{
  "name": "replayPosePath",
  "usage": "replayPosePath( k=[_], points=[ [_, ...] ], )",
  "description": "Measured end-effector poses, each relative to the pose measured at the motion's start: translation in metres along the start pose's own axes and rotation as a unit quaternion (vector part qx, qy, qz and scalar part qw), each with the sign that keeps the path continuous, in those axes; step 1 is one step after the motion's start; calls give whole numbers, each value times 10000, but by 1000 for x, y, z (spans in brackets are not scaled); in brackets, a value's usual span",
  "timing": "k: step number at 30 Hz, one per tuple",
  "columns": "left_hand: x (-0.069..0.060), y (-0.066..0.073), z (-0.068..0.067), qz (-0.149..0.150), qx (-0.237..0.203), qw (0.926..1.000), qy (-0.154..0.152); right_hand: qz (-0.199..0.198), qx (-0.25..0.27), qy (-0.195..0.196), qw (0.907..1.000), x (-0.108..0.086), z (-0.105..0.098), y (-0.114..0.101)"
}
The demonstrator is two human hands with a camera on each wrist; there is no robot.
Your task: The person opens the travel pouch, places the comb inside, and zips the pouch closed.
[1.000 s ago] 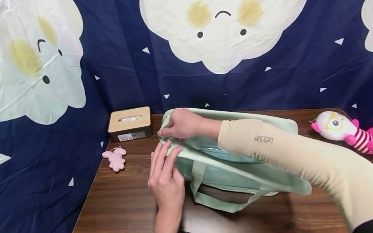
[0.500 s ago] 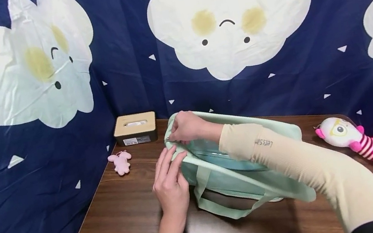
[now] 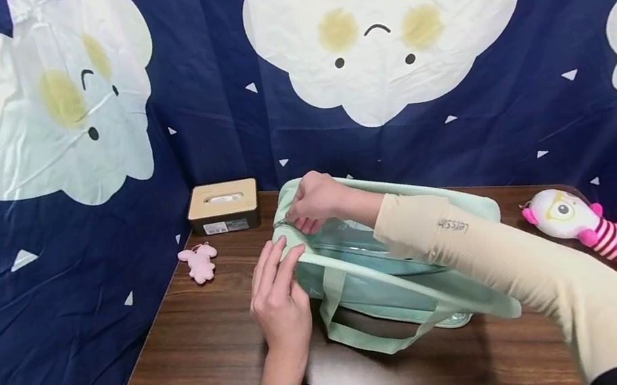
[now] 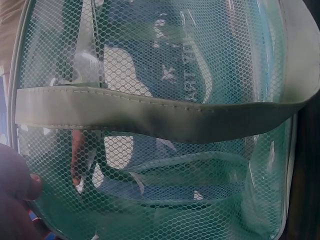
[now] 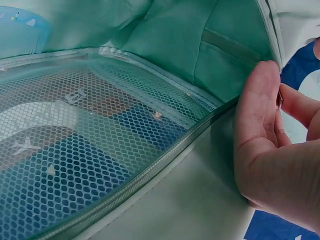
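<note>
A pale green bag with mesh-and-clear panels stands mid-table, its top gaping. My right hand reaches across it and pinches the zipper pull at the left end; in the right wrist view the hand is beside the zipper track, with the pull mostly hidden. Holding the near left corner of the rim is my left hand, its fingers laid along the edge. Its fingertip also shows against the bag's mesh in the left wrist view. The bag's strap hangs toward me.
A tissue box with a wooden lid stands behind on the left. Near it lies a small pink plush. A plush with striped clothes lies on the right. Dark blue cloud-print cloth walls the table.
My right hand has shifted slightly right, with the zipper end more exposed. The left hand stays at the corner. The whole view has tilted a little.
</note>
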State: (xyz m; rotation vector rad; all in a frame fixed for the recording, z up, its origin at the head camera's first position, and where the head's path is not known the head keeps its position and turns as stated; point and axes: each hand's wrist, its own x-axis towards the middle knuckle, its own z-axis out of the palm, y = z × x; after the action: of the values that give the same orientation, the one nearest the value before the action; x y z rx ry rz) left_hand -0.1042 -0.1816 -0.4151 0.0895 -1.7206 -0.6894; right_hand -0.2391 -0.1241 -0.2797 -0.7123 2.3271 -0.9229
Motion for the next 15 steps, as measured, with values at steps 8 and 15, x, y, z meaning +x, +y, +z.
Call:
replayPosePath(
  k=[8,15],
  points=[
    [1,0,0,-19,-43,10000,-37,89,308,-120,9994,-6,-8,7],
    [0,0,0,-44,-51,10000,-26,165,331,-158,9992,-12,-9,11]
  ],
)
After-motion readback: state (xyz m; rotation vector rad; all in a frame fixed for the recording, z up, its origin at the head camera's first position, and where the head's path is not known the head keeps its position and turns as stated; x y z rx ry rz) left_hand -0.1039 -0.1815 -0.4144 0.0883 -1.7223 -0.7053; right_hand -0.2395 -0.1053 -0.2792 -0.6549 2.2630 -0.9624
